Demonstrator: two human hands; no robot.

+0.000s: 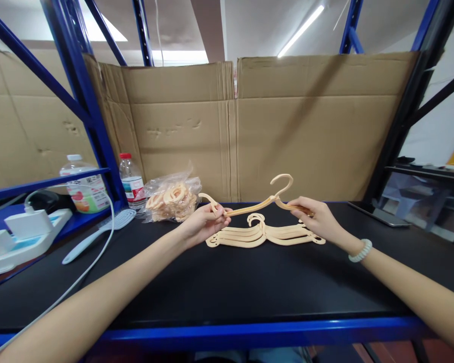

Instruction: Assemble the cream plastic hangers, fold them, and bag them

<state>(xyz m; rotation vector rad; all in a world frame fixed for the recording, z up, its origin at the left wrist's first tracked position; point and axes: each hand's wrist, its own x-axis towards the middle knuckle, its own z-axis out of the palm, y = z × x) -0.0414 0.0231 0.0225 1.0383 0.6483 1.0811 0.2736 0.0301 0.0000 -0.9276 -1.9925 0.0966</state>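
Cardboard panels [306, 126] stand across the middle of the frame, within a blue metal rack [70, 55]; a black worktop [249, 287] fills much of the lower half. On my remote feed, two bare hands are near frame centre. Left hand [201, 225]: fingers pinched on the left arm of a pale hanger [275, 198]; a curved pale piece [208, 198] rises just beyond these fingertips, and I cannot tell whether it belongs to the same hanger. Right hand [323, 218]: fingers curled around the hanger's right arm, with a pale bracelet [360, 250] on that wrist. Held hanger sits right of centre, raised above the worktop, hook upward and curling over to the left. Below it I note overlapping pale hangers [265, 236] lying on the worktop, hooks toward the top of the frame; exact count unclear to me. Left of centre, beyond the left hand: clear plastic bag [174, 199] of pale ring-shaped pieces, a red-capped bottle [132, 184] just beside it. Farther left: pale blue brush [98, 234], white power strip [30, 259] at the frame's edge, white-capped bottle [85, 194]. At right, a dark flat device [380, 214] lies on the worktop.
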